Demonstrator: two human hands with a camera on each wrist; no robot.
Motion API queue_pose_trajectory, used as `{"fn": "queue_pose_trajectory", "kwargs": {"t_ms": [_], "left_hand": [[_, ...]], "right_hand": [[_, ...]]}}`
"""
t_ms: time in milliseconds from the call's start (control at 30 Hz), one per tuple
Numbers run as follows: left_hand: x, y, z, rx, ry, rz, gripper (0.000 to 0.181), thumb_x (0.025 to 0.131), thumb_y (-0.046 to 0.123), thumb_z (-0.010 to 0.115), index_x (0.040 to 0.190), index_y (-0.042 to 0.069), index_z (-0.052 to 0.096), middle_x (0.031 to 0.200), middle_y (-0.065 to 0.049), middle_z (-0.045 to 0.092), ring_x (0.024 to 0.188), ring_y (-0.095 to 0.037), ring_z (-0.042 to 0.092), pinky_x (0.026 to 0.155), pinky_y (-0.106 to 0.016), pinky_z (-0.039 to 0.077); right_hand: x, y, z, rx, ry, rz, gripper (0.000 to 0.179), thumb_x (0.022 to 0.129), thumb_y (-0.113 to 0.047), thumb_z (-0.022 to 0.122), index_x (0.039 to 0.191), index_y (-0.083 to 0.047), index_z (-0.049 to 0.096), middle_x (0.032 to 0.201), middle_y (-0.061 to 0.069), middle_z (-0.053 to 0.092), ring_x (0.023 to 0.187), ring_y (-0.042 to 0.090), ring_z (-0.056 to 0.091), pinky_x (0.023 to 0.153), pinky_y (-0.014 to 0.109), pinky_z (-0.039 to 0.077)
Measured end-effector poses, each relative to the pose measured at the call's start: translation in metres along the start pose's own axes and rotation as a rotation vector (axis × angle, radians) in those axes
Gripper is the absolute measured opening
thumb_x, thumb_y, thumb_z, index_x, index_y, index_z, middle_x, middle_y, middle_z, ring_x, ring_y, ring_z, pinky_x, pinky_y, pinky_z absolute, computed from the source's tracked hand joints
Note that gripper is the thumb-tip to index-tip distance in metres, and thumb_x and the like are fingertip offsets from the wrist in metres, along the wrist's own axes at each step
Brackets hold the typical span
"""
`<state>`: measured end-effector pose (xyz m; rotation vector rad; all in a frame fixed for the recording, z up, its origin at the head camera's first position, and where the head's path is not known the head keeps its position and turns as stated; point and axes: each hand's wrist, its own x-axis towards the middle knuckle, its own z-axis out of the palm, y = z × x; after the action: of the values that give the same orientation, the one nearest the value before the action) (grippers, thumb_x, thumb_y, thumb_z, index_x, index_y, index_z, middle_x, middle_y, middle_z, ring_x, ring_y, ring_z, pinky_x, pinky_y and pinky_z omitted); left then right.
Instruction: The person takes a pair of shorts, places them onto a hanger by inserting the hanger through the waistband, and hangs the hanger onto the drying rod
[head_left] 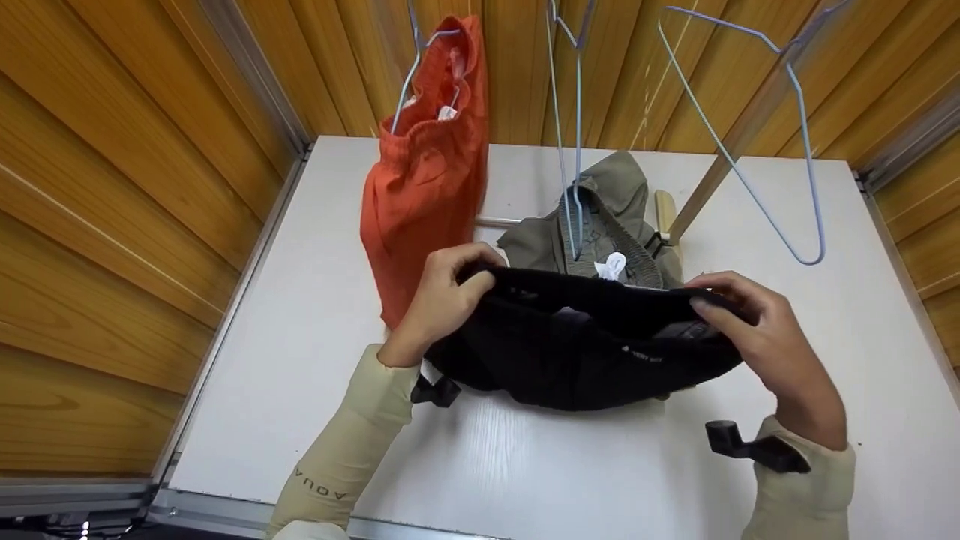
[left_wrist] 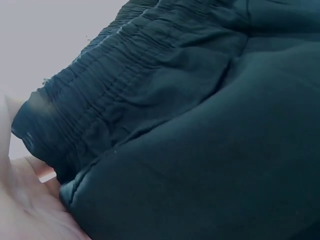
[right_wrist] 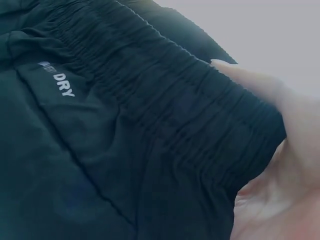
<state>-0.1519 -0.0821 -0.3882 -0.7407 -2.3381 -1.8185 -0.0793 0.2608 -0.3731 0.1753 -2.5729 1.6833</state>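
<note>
Black shorts [head_left: 570, 367] hang between my two hands, with the waistband stretched wide and its opening facing up. My left hand [head_left: 446, 296] grips the waistband at its left end, thumb at the near edge. At the opposite end my right hand [head_left: 765, 341] pinches the waistband between thumb and fingers. Gathered elastic [left_wrist: 110, 75] shows in the left wrist view, and white lettering [right_wrist: 62, 85] near a seam in the right wrist view. Behind the black shorts, grey-green shorts [head_left: 619, 180] with a white tag [head_left: 611, 266] surround a blue wire hanger [head_left: 578, 135], partly hidden.
Orange shorts [head_left: 427, 195] hang from another wire hanger [head_left: 406, 82] at the left. A bare wire hanger [head_left: 806, 150] hangs at the right, beside a slanting wooden bar [head_left: 712, 180]. Below is a white tabletop [head_left: 270, 360], with wood-panelled walls [head_left: 112, 187] around it.
</note>
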Motion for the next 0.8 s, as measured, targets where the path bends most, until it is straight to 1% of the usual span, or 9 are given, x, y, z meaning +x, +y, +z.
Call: {"fn": "queue_pose_trajectory", "kwargs": {"t_ms": [67,167,267,333,400,500,533,633,800], "left_hand": [[-0.001,-0.003,0.001,0.016,-0.010,-0.012,0.018,0.079,-0.003,0.054,0.084,0.003,0.070,0.084,-0.007,0.069,0.083,-0.014,0.061,0.083,-0.027,0.047],[-0.003,-0.008,0.002,0.034,-0.027,-0.033,0.017,0.080,-0.001,0.055,0.085,0.005,0.071,0.085,-0.006,0.070,0.084,-0.013,0.061,0.084,-0.027,0.047],[-0.003,-0.013,0.003,0.043,-0.036,-0.052,0.015,0.080,0.001,0.058,0.085,0.006,0.071,0.085,-0.006,0.070,0.084,-0.014,0.060,0.083,-0.027,0.046],[-0.003,-0.016,0.004,0.048,-0.040,-0.066,0.013,0.081,0.003,0.059,0.086,0.006,0.071,0.085,-0.005,0.070,0.083,-0.013,0.060,0.083,-0.026,0.046],[-0.003,-0.019,0.004,0.052,-0.047,-0.078,0.010,0.082,0.005,0.062,0.085,0.006,0.071,0.084,-0.005,0.069,0.082,-0.013,0.059,0.081,-0.026,0.046],[-0.003,-0.022,0.006,0.070,-0.057,-0.092,0.006,0.084,0.012,0.067,0.085,0.009,0.072,0.082,-0.003,0.069,0.080,-0.012,0.058,0.078,-0.025,0.045],[-0.003,-0.022,0.007,0.077,-0.059,-0.093,0.006,0.085,0.015,0.069,0.085,0.010,0.072,0.081,-0.002,0.069,0.079,-0.011,0.058,0.077,-0.024,0.045],[-0.003,-0.024,0.009,0.094,-0.057,-0.093,0.011,0.087,0.021,0.070,0.082,0.011,0.072,0.078,0.000,0.068,0.075,-0.009,0.057,0.074,-0.023,0.044],[-0.002,-0.027,0.013,0.086,-0.043,-0.097,0.018,0.090,0.023,0.068,0.079,0.010,0.070,0.071,0.001,0.062,0.071,-0.010,0.053,0.070,-0.022,0.041]], "right_hand": [[0.000,0.005,0.003,-0.033,-0.009,0.020,0.018,0.096,-0.006,0.055,0.109,0.001,0.066,0.093,-0.009,0.067,0.082,0.007,0.059,0.074,0.017,0.045],[0.002,0.012,0.005,-0.057,-0.033,0.041,0.019,0.098,-0.010,0.053,0.104,0.002,0.066,0.089,-0.011,0.065,0.080,0.006,0.058,0.073,0.016,0.045],[0.003,0.018,0.005,-0.077,-0.062,0.073,0.024,0.100,-0.015,0.051,0.106,0.001,0.067,0.088,-0.013,0.065,0.079,0.004,0.058,0.073,0.016,0.046],[0.004,0.021,0.005,-0.075,-0.079,0.109,0.028,0.101,-0.019,0.050,0.107,0.001,0.068,0.087,-0.014,0.066,0.078,0.003,0.059,0.072,0.016,0.047],[0.006,0.024,0.005,-0.071,-0.090,0.150,0.031,0.101,-0.023,0.049,0.105,0.001,0.069,0.084,-0.014,0.066,0.076,0.003,0.059,0.071,0.018,0.048],[0.008,0.027,0.008,-0.053,-0.090,0.202,0.036,0.102,-0.026,0.048,0.091,0.002,0.068,0.072,-0.012,0.062,0.068,0.004,0.058,0.066,0.021,0.049],[0.008,0.028,0.009,-0.049,-0.087,0.215,0.038,0.102,-0.027,0.048,0.086,0.002,0.066,0.069,-0.012,0.060,0.065,0.004,0.057,0.065,0.022,0.048],[0.010,0.031,0.013,-0.034,-0.096,0.241,0.043,0.103,-0.027,0.046,0.076,0.002,0.063,0.062,-0.011,0.056,0.060,0.005,0.055,0.062,0.024,0.048],[0.012,0.036,0.016,-0.047,-0.121,0.257,0.048,0.104,-0.028,0.043,0.075,0.004,0.064,0.061,-0.011,0.056,0.059,0.005,0.055,0.062,0.024,0.047]]}}
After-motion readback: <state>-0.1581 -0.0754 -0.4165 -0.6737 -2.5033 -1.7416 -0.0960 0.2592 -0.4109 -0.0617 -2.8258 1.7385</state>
